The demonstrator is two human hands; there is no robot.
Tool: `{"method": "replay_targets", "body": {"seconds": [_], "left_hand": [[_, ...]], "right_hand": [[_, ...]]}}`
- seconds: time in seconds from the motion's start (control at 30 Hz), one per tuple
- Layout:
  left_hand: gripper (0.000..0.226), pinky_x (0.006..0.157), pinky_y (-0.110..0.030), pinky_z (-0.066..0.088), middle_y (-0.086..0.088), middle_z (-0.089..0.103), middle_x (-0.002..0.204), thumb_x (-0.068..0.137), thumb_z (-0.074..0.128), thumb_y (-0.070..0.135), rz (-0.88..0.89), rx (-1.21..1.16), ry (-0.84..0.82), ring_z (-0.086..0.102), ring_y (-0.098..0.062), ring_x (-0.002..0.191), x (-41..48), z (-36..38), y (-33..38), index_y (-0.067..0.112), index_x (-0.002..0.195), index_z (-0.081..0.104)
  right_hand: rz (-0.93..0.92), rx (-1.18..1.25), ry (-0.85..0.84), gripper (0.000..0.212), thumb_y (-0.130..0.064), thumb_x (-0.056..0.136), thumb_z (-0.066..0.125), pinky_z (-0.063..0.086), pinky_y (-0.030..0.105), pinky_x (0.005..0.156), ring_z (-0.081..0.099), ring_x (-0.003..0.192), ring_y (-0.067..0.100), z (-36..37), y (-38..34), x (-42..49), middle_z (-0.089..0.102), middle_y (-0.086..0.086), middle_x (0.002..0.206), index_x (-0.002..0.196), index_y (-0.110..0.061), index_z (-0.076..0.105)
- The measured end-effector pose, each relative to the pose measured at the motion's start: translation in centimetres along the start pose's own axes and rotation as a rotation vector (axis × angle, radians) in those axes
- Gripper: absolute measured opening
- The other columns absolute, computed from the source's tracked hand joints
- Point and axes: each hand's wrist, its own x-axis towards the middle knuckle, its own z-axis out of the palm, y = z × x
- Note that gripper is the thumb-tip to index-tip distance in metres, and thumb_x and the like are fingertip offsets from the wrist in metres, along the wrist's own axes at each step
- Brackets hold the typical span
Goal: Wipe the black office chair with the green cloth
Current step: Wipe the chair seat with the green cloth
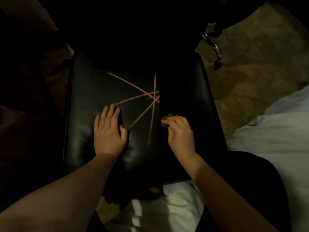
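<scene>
Left hand [108, 131] is at 8 o'clock from frame centre, flat and palm down on the black office chair [87, 91] seat. Its fingers [110, 114] are straight and close together with the thumb out to the side, holding nothing. The tips touch the end of one pink line.

Right hand [181, 133] is at 4 o'clock. Its fingers [173, 122] are curled narrow and pinch the green cloth [164, 120], which is bunched small and only pokes out past the tips. The cloth sits just right of centre, on the shadowed right half of the seat, just beside the lower pink strokes. It is too dark there to tell whether it presses on the leather.

Pink lines [138, 97] run across the seat between my hands and up to 12 o'clock. Several straight strokes cross near the shadow edge and one runs down towards 6 o'clock. The left half of the seat is glossy with highlights, and the backrest at 12 o'clock is lost in the dark.

A chrome chair leg [213, 44] with a dark caster is at 1 o'clock, on patterned carpet [250, 72] at 2 o'clock. White bedding [275, 139] is at 4 o'clock by the frame edge. My black-clad knee [250, 173] is at 5 o'clock, against the seat's near right corner.
</scene>
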Motion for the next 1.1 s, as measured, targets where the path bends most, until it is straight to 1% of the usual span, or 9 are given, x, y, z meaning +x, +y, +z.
{"method": "replay_targets", "body": {"seconds": [0.07,0.17,0.4,0.53,0.67,0.77,0.87,1.03,1.1], "left_hand": [[0.060,0.120,-0.044,0.016,-0.009,0.041,0.152,0.084,0.038,0.027,0.000,0.018,0.007,0.029,-0.025,0.145,0.0,0.2,0.0,0.008,0.140,0.049],[0.060,0.119,-0.046,0.018,-0.010,0.041,0.151,0.083,0.039,0.026,-0.001,0.044,0.014,0.031,-0.027,0.144,0.0,0.4,0.1,0.007,0.139,0.050],[0.060,0.119,-0.047,0.019,-0.012,0.041,0.151,0.083,0.039,0.025,0.003,0.092,0.024,0.034,-0.028,0.143,0.1,0.7,0.1,0.005,0.138,0.050],[0.061,0.118,-0.047,0.019,-0.012,0.040,0.152,0.082,0.039,0.024,0.000,0.102,0.023,0.033,-0.028,0.143,0.1,0.8,0.1,0.006,0.139,0.049],[0.061,0.118,-0.048,0.020,-0.012,0.040,0.152,0.081,0.040,0.024,0.003,0.127,0.019,0.033,-0.028,0.143,0.1,0.8,0.0,0.006,0.139,0.049],[0.062,0.118,-0.049,0.020,-0.012,0.039,0.152,0.081,0.040,0.024,-0.003,0.132,0.010,0.032,-0.027,0.143,0.1,0.9,-0.1,0.006,0.140,0.048],[0.062,0.118,-0.048,0.018,-0.013,0.039,0.153,0.081,0.039,0.024,-0.009,0.141,-0.002,0.031,-0.027,0.143,0.1,0.9,-0.1,0.005,0.140,0.048],[0.063,0.119,-0.045,0.014,-0.014,0.039,0.152,0.082,0.038,0.025,-0.007,0.149,-0.014,0.030,-0.027,0.143,0.2,0.9,-0.1,0.005,0.140,0.048],[0.062,0.119,-0.045,0.014,-0.014,0.039,0.152,0.082,0.038,0.025,-0.004,0.154,-0.011,0.030,-0.027,0.143,0.2,0.9,-0.2,0.005,0.140,0.048]], "right_hand": [[0.024,-0.009,-0.032,0.031,0.011,0.078,0.060,0.042,0.021,0.089,0.061,0.097,0.025,0.5,0.4,2.2,0.069,0.006,0.100,0.098,-0.008,0.075],[0.062,-0.023,-0.071,0.032,0.009,0.080,0.059,0.041,0.022,0.088,0.059,0.100,0.024,1.2,1.0,6.0,0.068,0.005,0.103,0.099,-0.011,0.074],[0.062,-0.053,-0.040,0.032,0.007,0.084,0.055,0.039,0.023,0.093,0.056,0.105,0.025,2.9,1.8,14.5,0.066,0.010,0.108,0.105,-0.008,0.073],[0.077,-0.076,-0.033,0.031,0.002,0.088,0.054,0.032,0.013,0.092,0.053,0.110,0.022,3.9,2.4,18.5,0.063,0.007,0.113,0.110,-0.011,0.072],[0.090,-0.104,-0.016,0.031,-0.002,0.090,0.054,0.031,0.014,0.093,0.052,0.114,0.020,4.7,2.6,21.8,0.062,0.005,0.119,0.113,-0.015,0.070],[0.101,-0.106,-0.016,0.031,-0.003,0.092,0.052,0.034,0.017,0.095,0.052,0.116,0.019,5.0,2.5,23.8,0.061,0.004,0.121,0.116,-0.016,0.069],[0.115,-0.091,-0.033,0.035,-0.005,0.095,0.049,0.036,0.022,0.099,0.051,0.120,0.020,5.4,2.4,24.9,0.057,0.005,0.128,0.124,-0.017,0.064],[0.016,-0.098,-0.147,0.040,-0.017,0.100,0.044,0.027,0.025,0.113,0.036,0.138,0.019,5.2,3.0,24.0,0.043,0.005,0.147,0.139,-0.015,0.051],[-0.018,-0.097,-0.149,0.038,-0.016,0.101,0.042,0.023,0.020,0.111,0.038,0.136,0.019,5.1,3.2,24.0,0.047,0.005,0.145,0.137,-0.012,0.053]]}}
